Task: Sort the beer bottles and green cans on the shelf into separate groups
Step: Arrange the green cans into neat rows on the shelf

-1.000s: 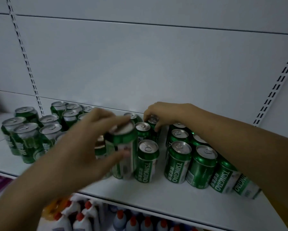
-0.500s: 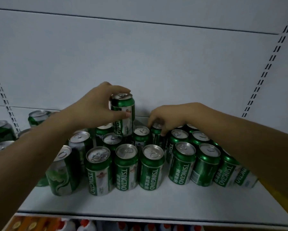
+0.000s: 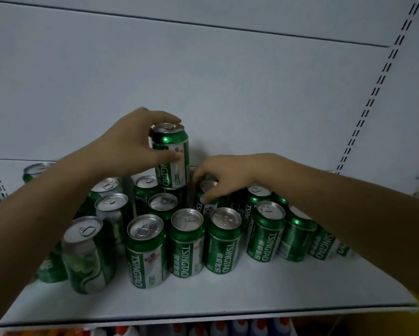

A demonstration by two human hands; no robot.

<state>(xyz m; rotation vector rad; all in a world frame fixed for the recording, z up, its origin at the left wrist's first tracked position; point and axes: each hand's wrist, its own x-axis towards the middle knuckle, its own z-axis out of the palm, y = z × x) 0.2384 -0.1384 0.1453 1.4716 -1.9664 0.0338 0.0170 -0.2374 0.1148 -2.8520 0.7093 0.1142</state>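
Observation:
Several green Tsingtao cans (image 3: 187, 243) stand packed together on the white shelf (image 3: 203, 294). My left hand (image 3: 133, 146) grips one green can (image 3: 172, 158) by its upper side and holds it upright above the back row, resting on or just over another can. My right hand (image 3: 224, 175) reaches into the back row and pinches the top of another can (image 3: 209, 197), which still stands among its neighbours. Paler green-and-silver cans (image 3: 87, 255) stand at the left of the group. No bottles are visible.
The white back panel (image 3: 227, 93) rises close behind the cans, with slotted uprights (image 3: 373, 98) at the right. More cans (image 3: 34, 170) sit at the far left. Bottles with red caps (image 3: 218, 328) fill the shelf below. Bare shelf surface lies in front of the cans.
My left hand has carried its can from the front of the shelf up and back over the rear row. The view has shifted right. My right hand has stayed on the rear can.

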